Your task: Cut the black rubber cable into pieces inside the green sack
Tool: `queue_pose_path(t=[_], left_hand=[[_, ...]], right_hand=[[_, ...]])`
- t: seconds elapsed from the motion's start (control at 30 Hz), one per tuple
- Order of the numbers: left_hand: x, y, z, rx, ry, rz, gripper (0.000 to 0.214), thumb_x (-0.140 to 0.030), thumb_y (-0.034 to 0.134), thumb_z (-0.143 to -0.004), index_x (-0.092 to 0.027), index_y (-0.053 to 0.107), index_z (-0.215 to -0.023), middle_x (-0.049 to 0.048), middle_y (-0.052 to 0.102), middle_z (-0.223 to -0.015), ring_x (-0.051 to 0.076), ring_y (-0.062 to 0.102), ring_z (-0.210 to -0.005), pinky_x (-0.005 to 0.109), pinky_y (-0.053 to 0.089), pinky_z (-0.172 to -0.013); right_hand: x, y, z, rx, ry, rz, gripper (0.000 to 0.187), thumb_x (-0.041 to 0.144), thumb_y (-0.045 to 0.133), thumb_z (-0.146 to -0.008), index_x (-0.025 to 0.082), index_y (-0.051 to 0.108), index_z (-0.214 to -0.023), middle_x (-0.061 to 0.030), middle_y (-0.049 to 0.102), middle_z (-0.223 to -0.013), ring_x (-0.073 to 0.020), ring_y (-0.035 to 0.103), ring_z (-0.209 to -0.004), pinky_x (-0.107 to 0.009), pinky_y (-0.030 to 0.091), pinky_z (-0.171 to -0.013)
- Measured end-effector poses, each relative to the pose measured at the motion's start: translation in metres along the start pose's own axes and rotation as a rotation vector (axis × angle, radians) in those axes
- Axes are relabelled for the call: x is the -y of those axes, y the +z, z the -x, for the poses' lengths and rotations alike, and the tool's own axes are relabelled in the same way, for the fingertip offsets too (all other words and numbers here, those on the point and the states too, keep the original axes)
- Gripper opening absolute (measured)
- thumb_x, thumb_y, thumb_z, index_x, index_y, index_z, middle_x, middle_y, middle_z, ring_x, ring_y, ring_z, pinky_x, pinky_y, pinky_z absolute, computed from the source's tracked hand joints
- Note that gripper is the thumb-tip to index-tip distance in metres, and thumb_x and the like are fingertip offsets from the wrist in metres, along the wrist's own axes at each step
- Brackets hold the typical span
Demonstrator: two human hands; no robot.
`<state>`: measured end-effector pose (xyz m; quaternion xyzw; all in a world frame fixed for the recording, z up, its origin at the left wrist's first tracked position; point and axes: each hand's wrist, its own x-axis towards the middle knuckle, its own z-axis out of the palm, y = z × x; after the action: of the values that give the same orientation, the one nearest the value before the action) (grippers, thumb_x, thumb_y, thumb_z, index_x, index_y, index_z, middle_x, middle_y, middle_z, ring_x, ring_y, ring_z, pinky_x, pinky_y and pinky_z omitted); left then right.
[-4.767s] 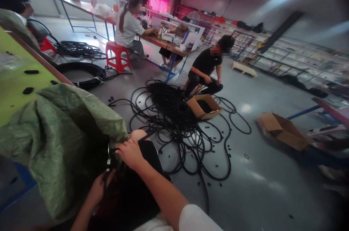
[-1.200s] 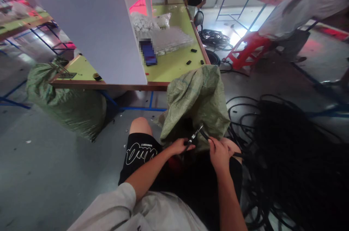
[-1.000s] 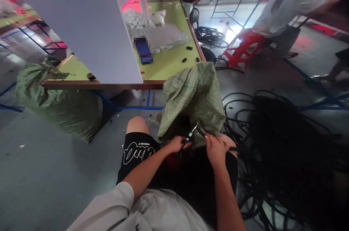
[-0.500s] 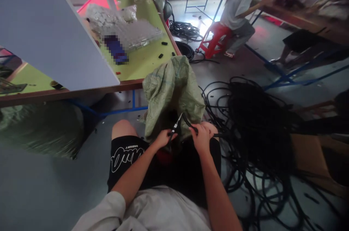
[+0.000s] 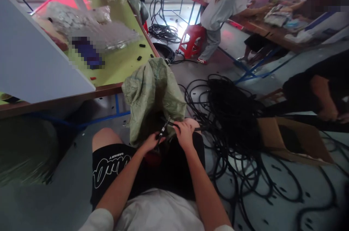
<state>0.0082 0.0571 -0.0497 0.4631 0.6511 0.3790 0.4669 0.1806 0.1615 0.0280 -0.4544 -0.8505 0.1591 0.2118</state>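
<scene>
I sit with a green woven sack [image 5: 152, 93] standing between my knees. My left hand [image 5: 149, 142] is closed round the handles of a pair of cutters [image 5: 163, 131], whose jaws point up toward the sack's mouth. My right hand [image 5: 184, 136] grips a black rubber cable [image 5: 200, 128] just right of the jaws and holds its end across them. The cable runs off to the right into a big tangled heap of black cable [image 5: 234, 114] on the floor.
A green-topped table [image 5: 120, 67] with a white panel [image 5: 35, 60] stands ahead on the left. An open cardboard box [image 5: 294, 140] lies right, beside a crouching person in black [image 5: 311, 89]. Another person [image 5: 226, 2] leans at a far bench by a red stool [image 5: 192, 40].
My head has swung to the right, bringing the cable heap, the box and the crouching person into view. Both hands stay together at the sack, still holding cutters and cable.
</scene>
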Motion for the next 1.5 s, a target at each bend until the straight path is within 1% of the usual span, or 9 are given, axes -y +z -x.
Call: queue_pose_path(t=[0.17, 0.4, 0.57, 0.7, 0.83, 1.03, 1.13, 1.27, 1.5], left_hand=[[-0.003, 0.0, -0.001, -0.039, 0.003, 0.097, 0.049, -0.053, 0.06, -0.08, -0.011, 0.063, -0.106, 0.0073, 0.066, -0.091, 0.018, 0.06, -0.08, 0.027, 0.046, -0.073], [-0.005, -0.001, 0.001, -0.069, 0.037, -0.001, 0.044, -0.054, 0.057, -0.081, -0.012, 0.064, -0.094, 0.0044, 0.065, -0.079, 0.016, 0.057, -0.07, 0.025, 0.043, -0.065], [-0.011, -0.004, 0.002, -0.002, 0.027, -0.041, 0.047, -0.057, 0.052, -0.083, -0.012, 0.062, -0.074, 0.0024, 0.061, -0.063, 0.013, 0.052, -0.057, 0.024, 0.038, -0.056], [-0.014, -0.005, 0.002, -0.028, -0.011, 0.003, 0.048, -0.059, 0.055, -0.08, -0.012, 0.062, -0.076, 0.0004, 0.057, -0.061, 0.012, 0.05, -0.056, 0.022, 0.036, -0.054], [-0.011, -0.002, 0.001, -0.055, 0.03, 0.012, 0.047, -0.058, 0.056, -0.079, -0.012, 0.063, -0.082, 0.0012, 0.059, -0.069, 0.013, 0.051, -0.063, 0.023, 0.039, -0.059], [-0.009, -0.005, -0.002, -0.023, -0.019, -0.043, 0.051, -0.062, 0.054, -0.078, -0.013, 0.059, -0.067, -0.0003, 0.054, -0.056, 0.013, 0.047, -0.053, 0.023, 0.034, -0.052], [-0.011, -0.006, -0.002, -0.06, -0.026, -0.023, 0.047, -0.059, 0.058, -0.076, -0.013, 0.063, -0.073, 0.0015, 0.059, -0.061, 0.015, 0.052, -0.057, 0.024, 0.039, -0.056], [-0.012, -0.004, -0.001, -0.07, 0.051, 0.033, 0.043, -0.054, 0.061, -0.075, -0.013, 0.066, -0.089, 0.0052, 0.067, -0.08, 0.018, 0.06, -0.072, 0.027, 0.045, -0.068], [-0.011, -0.005, -0.002, -0.027, 0.005, -0.041, 0.044, -0.056, 0.059, -0.076, -0.013, 0.061, -0.069, -0.0012, 0.054, -0.054, 0.012, 0.047, -0.051, 0.023, 0.035, -0.051]], right_hand=[[0.001, -0.001, 0.0, -0.024, 0.046, 0.026, 0.03, 0.035, 0.037, -0.098, 0.023, 0.063, -0.109, -0.0076, 0.067, -0.106, -0.0233, 0.05, -0.105, -0.039, 0.02, -0.096], [0.001, -0.001, 0.0, 0.034, 0.006, 0.04, 0.029, 0.034, 0.039, -0.098, 0.025, 0.064, -0.108, -0.0069, 0.066, -0.103, -0.0236, 0.047, -0.107, -0.04, 0.019, -0.095], [0.002, 0.0, 0.0, 0.036, 0.037, 0.048, 0.025, 0.033, 0.043, -0.096, 0.025, 0.064, -0.108, -0.0077, 0.064, -0.106, -0.0253, 0.042, -0.115, -0.042, 0.017, -0.097], [0.003, -0.002, 0.0, 0.016, 0.053, 0.042, 0.023, 0.032, 0.047, -0.094, 0.026, 0.064, -0.107, -0.008, 0.064, -0.106, -0.026, 0.041, -0.115, -0.042, 0.018, -0.097], [0.004, -0.004, 0.0, 0.025, 0.059, 0.067, 0.021, 0.03, 0.05, -0.093, 0.028, 0.064, -0.108, -0.0064, 0.063, -0.107, -0.0253, 0.042, -0.115, -0.04, 0.02, -0.095], [0.001, -0.002, -0.002, 0.023, 0.069, 0.06, 0.023, 0.033, 0.045, -0.097, 0.028, 0.064, -0.109, -0.0042, 0.066, -0.101, -0.0224, 0.045, -0.11, -0.039, 0.019, -0.096], [-0.001, -0.002, -0.004, 0.036, 0.07, 0.061, 0.026, 0.033, 0.04, -0.099, 0.026, 0.064, -0.105, -0.0032, 0.068, -0.097, -0.0201, 0.05, -0.102, -0.038, 0.019, -0.096], [-0.002, -0.004, -0.006, 0.09, 0.063, 0.098, 0.031, 0.031, 0.034, -0.101, 0.023, 0.064, -0.098, -0.0027, 0.069, -0.086, -0.0188, 0.054, -0.092, -0.036, 0.023, -0.091], [-0.001, -0.008, -0.002, 0.028, 0.072, 0.012, 0.019, 0.035, 0.047, -0.096, 0.027, 0.063, -0.102, -0.0016, 0.068, -0.099, -0.0201, 0.051, -0.105, -0.038, 0.02, -0.096]])
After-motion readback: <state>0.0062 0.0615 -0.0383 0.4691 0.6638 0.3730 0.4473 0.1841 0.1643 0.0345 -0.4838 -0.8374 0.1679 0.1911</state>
